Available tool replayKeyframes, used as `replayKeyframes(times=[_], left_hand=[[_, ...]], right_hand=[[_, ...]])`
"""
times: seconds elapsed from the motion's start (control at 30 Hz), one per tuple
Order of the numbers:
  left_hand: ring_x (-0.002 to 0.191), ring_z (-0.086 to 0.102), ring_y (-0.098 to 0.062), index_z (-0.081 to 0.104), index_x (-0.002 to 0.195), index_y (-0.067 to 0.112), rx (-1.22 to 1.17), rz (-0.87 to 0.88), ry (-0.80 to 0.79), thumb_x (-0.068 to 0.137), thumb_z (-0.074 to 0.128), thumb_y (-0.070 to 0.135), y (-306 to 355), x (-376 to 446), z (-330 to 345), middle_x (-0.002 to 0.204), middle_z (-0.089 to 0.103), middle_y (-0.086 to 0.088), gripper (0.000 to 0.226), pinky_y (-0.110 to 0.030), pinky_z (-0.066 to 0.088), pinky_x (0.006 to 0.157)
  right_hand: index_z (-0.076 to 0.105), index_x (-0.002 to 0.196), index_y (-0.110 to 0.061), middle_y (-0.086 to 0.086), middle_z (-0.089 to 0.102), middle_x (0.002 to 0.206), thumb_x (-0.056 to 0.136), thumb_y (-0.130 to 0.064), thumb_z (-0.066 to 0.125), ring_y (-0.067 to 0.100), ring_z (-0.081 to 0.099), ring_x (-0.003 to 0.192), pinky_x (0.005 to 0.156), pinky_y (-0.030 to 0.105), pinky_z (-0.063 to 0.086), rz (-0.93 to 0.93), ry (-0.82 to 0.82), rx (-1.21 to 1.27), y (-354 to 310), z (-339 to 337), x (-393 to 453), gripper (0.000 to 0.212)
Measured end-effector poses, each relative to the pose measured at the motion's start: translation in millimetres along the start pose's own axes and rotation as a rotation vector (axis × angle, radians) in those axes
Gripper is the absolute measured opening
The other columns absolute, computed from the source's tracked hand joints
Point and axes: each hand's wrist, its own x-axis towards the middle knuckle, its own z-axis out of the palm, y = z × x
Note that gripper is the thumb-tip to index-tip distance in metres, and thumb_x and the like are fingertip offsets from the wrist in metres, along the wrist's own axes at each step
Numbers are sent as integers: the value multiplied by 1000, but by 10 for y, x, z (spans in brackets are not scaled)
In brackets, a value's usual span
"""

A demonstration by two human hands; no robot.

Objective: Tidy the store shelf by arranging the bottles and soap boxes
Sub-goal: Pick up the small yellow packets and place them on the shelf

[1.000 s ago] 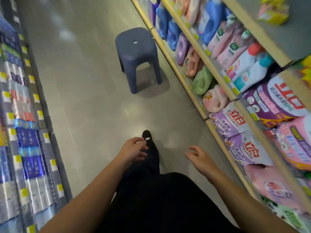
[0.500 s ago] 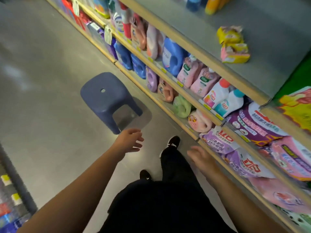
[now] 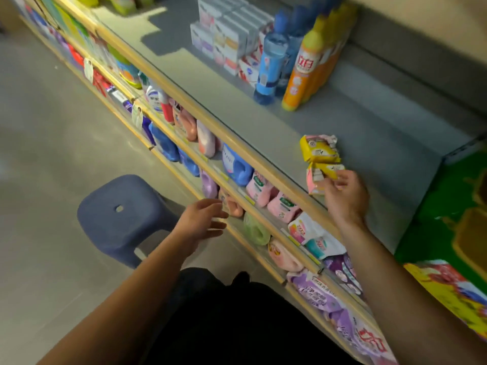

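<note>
Right hand [image 3: 345, 196] pinches the near soap box [image 3: 320, 176] at the shelf's [image 3: 263, 122] front edge; we lift it clear before sliding it back.

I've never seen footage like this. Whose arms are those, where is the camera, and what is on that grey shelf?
No machine here: a person wears a camera on the head, looking down at their own hands. The right hand pinches a yellow-and-pink soap box near the front of the grey shelf; a second soap box lies just behind it. Farther back stand blue bottles, orange bottles and stacked white boxes. The left hand is open, holding nothing, above a blue stool on the floor.
</note>
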Motion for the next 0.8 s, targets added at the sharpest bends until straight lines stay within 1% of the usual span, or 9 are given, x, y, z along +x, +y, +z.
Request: replayKeyframes(times=[0.13,0.23,0.3,0.4,0.47,0.53,0.63,0.7,0.8], left_hand=[[65,70,-16,66,109,21,18,51,-100,95,57,23,417,271,283,85,76,-2,17,-29,58,60],[68,70,-18,66,109,20,63,63,-167,94,59,24,631,423,468,90,76,-5,17,-36,61,66],[72,69,-19,66,109,20,116,58,-206,94,58,24,742,510,572,94,75,-6,17,-39,59,76],[68,67,-17,67,104,20,153,26,-293,95,57,22,910,626,733,93,73,-7,13,-31,58,71],[72,65,-20,67,98,19,152,-1,-370,95,57,22,1024,684,828,93,70,-7,11,-30,57,69],[84,66,-26,68,99,19,157,-42,-457,92,61,25,1120,747,879,97,69,-7,11,-36,57,76],[84,69,-26,67,103,13,138,-131,-591,91,64,26,1231,842,885,89,70,-7,19,-43,60,77],[79,68,-25,67,105,7,150,-131,-589,90,66,18,1285,929,832,89,70,-11,19,-39,59,68],[71,70,-23,66,101,7,159,-103,-526,89,67,13,1316,1094,654,84,73,-11,13,-36,58,60]], right_hand=[[50,133,-7,17,50,137,82,-53,65,38,46,126,98,41,38,283,-145,-270,11,69,326,70],[51,127,-4,17,55,133,71,-50,80,37,51,123,97,42,45,345,-127,-229,-10,119,380,78],[50,123,-5,13,59,126,67,-36,87,32,60,108,83,32,49,363,-73,-106,-33,134,384,73],[51,121,-10,5,63,108,76,-16,82,6,56,69,50,15,42,408,6,179,-56,150,355,55],[57,111,-15,4,68,102,82,-11,76,12,65,69,54,21,51,477,-12,422,-77,178,294,36],[61,103,-18,9,72,96,86,-9,71,22,73,74,57,33,58,520,-133,628,-179,248,194,22],[71,95,-20,8,74,84,92,-18,66,25,73,76,62,38,59,460,-296,763,-371,368,114,6],[76,85,-25,0,76,85,94,-28,63,18,72,82,68,31,57,394,-267,670,-459,410,234,15],[72,96,-18,3,73,104,90,-38,64,13,67,91,79,23,50,306,-8,257,-458,460,632,22]])
